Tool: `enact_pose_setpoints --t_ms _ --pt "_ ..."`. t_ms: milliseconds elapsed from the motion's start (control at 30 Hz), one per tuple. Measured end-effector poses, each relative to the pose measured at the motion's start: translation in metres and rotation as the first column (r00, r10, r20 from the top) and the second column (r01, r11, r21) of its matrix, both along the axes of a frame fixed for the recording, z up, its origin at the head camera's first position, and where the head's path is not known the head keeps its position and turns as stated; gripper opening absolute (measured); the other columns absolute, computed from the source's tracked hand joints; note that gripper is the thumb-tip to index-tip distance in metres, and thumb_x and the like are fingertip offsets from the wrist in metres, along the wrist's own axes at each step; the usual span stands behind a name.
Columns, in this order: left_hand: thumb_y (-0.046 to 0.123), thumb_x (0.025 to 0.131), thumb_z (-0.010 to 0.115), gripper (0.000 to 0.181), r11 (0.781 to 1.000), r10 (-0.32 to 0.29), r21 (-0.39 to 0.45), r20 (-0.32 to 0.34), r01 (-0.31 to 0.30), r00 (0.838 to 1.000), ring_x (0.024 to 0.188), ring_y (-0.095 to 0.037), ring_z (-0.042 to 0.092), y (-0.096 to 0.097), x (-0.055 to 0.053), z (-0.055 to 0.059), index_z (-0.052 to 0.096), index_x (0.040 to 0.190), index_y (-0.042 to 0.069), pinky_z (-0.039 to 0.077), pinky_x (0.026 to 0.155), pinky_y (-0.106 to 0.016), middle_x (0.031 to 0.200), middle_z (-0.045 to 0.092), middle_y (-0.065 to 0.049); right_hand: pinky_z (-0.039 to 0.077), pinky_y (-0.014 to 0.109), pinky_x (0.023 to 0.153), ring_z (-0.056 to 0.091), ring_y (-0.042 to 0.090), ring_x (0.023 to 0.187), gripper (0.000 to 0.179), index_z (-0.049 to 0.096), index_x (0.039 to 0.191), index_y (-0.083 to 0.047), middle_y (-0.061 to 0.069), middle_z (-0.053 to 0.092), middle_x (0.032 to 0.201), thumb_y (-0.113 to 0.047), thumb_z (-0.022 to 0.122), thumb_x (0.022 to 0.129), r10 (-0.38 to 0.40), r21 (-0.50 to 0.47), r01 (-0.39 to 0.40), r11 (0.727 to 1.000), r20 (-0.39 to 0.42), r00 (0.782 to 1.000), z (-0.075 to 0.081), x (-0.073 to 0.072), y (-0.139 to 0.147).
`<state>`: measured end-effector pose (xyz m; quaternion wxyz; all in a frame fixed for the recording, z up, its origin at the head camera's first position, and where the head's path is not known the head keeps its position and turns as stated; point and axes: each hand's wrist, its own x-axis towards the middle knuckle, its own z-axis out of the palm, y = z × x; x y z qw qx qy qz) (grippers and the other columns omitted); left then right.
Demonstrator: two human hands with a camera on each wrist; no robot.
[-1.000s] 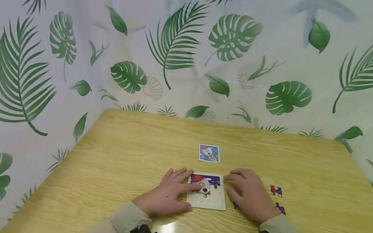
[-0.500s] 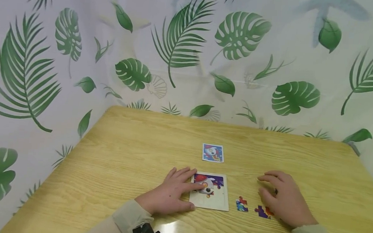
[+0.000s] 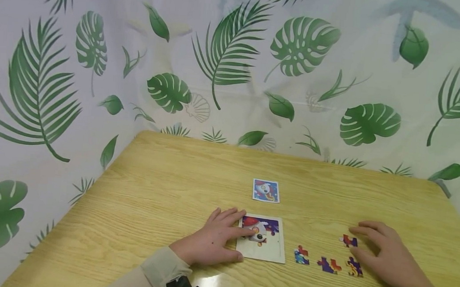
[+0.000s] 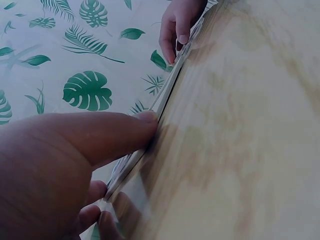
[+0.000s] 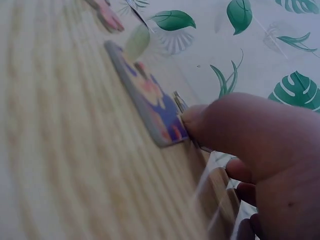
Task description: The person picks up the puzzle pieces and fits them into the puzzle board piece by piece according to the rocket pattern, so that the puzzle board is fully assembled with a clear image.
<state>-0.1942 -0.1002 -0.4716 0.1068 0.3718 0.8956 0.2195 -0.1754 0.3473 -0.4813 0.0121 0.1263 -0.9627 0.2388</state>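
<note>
My left hand (image 3: 211,240) rests on the left side of a square puzzle board (image 3: 262,254), index finger extended over the partly filled picture of a white figure in red. The left wrist view shows its thumb (image 4: 120,132) at the board's edge. On the right, my right hand (image 3: 386,254) has thumb and index finger apart, their tips beside a red and purple puzzle piece (image 3: 348,240). Just below its thumb lies a purple and yellow piece (image 3: 354,267). In the right wrist view the thumb (image 5: 220,117) overlaps a piece (image 5: 150,95); contact is unclear.
Between the board and my right hand lie a blue and red puzzle piece (image 3: 301,255) and a purple and orange one (image 3: 328,265). A small picture card (image 3: 266,191) lies behind the board. A leaf-print cloth (image 3: 235,72) hangs behind the wooden table (image 3: 179,180).
My right hand has moved right, away from the board and past the loose pieces, uncovering them. My left hand stays on the board. The head view has shifted slightly.
</note>
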Motion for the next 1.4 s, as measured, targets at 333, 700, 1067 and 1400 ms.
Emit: enact_pose_setpoints --t_ms 333,700,1067,1400 --pt "0.048 0.093 0.066 0.065 1.000 -0.004 0.006 -0.009 0.004 1.000 0.154 -0.029 0.009 -0.001 -0.001 -0.004 0.044 0.153 0.039 0.001 0.119 -0.061 0.168 0.017 -0.007 0.035 0.070 0.094 0.037 0.051 0.129 0.042 0.070 0.126 -0.008 0.022 0.047 0.144 -0.039 0.069 0.097 -0.006 -0.003 0.006 1.000 0.010 1.000 0.001 0.001 -0.001" --pt "0.046 0.093 0.067 0.063 1.000 0.007 0.005 0.012 -0.007 1.000 0.154 -0.028 0.008 -0.001 -0.002 -0.002 0.046 0.152 0.039 0.000 0.120 -0.059 0.168 0.018 -0.005 0.032 0.071 0.098 0.039 0.049 0.128 0.043 0.069 0.124 -0.006 0.022 0.052 0.139 -0.041 0.065 0.099 -0.026 0.002 0.026 1.000 -0.023 0.999 0.001 0.000 -0.005" --pt "0.046 0.093 0.067 0.063 1.000 0.007 0.015 0.025 -0.007 1.000 0.154 -0.028 0.009 -0.001 -0.001 -0.002 0.046 0.152 0.039 0.001 0.119 -0.060 0.168 0.018 -0.005 0.035 0.066 0.097 0.047 0.045 0.122 0.042 0.068 0.120 -0.006 0.021 0.059 0.129 -0.042 0.068 0.097 -0.045 -0.051 0.045 0.998 -0.010 0.999 0.002 0.000 -0.020" --pt "0.047 0.093 0.067 0.063 1.000 0.015 0.010 0.025 -0.015 1.000 0.154 -0.028 0.008 -0.001 -0.001 -0.003 0.046 0.152 0.040 0.000 0.120 -0.059 0.168 0.018 -0.004 0.042 0.061 0.096 0.054 0.034 0.118 0.040 0.068 0.120 -0.015 0.008 0.063 0.122 -0.046 0.068 0.096 0.001 -0.112 -0.005 0.994 -0.044 0.999 0.004 0.003 -0.073"
